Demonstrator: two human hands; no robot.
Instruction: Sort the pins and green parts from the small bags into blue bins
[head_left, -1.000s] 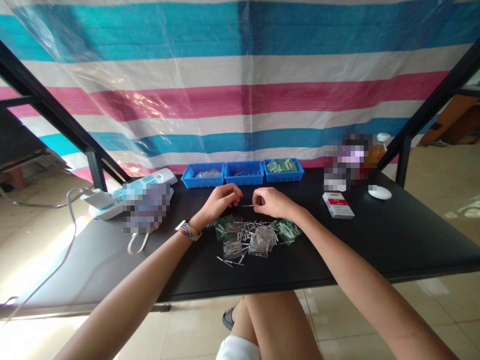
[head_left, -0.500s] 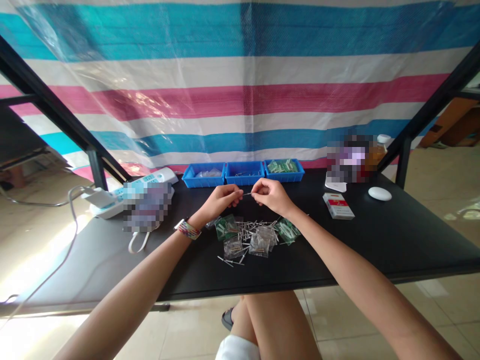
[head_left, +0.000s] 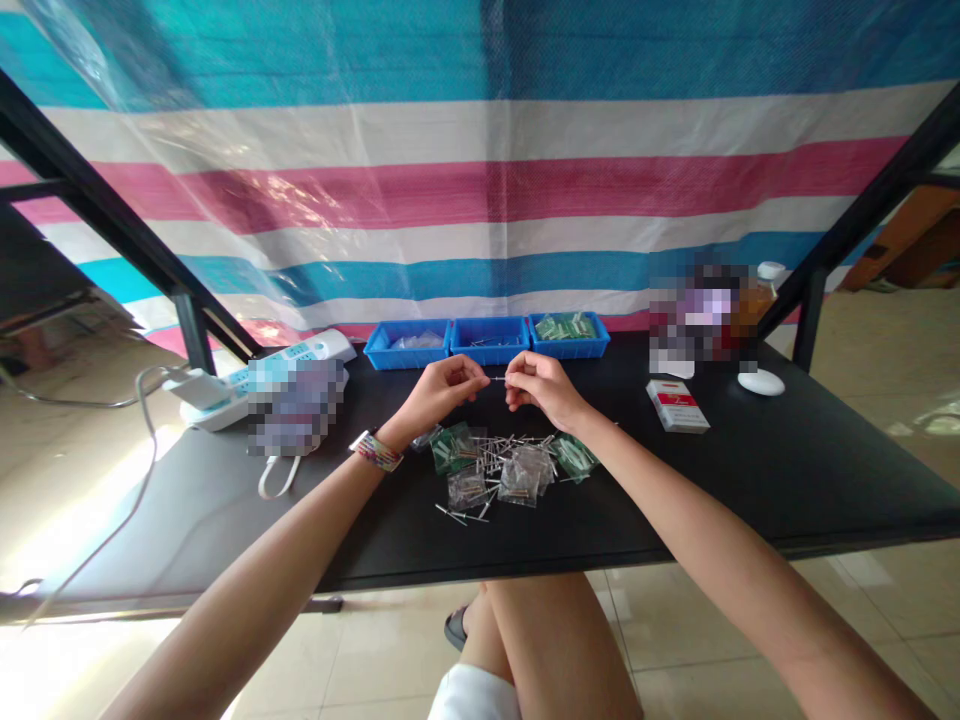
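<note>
Between my fingertips, just in front of the blue bins, is a thin metal pop rivet point(head_left: 497, 379). My left hand point(head_left: 441, 390) pinches one end of it, and my right hand point(head_left: 549, 390) pinches the other. Both hands are closed above the black table. Below them lies a loose pile of silver rivets point(head_left: 493, 458). Small clear bags point(head_left: 520, 477) with metal pieces lie on and beside this pile. Green-printed bags flank it, one on the left point(head_left: 453, 450) and another on the right point(head_left: 574, 458), partly behind my right forearm.
Three blue bins stand in a row: the left bin point(head_left: 384, 359) holds clear bags, the middle bin point(head_left: 491, 355) loose rivets, the right bin point(head_left: 570, 349) green bags. A power strip point(head_left: 322, 347) lies left. At right are a cigarette box point(head_left: 677, 406) and a white oval object point(head_left: 761, 382).
Both hands keep their pinch on the rivet, which now lies more level and slightly further right. My left fingers have shifted a little. The camera view has tilted slightly.
</note>
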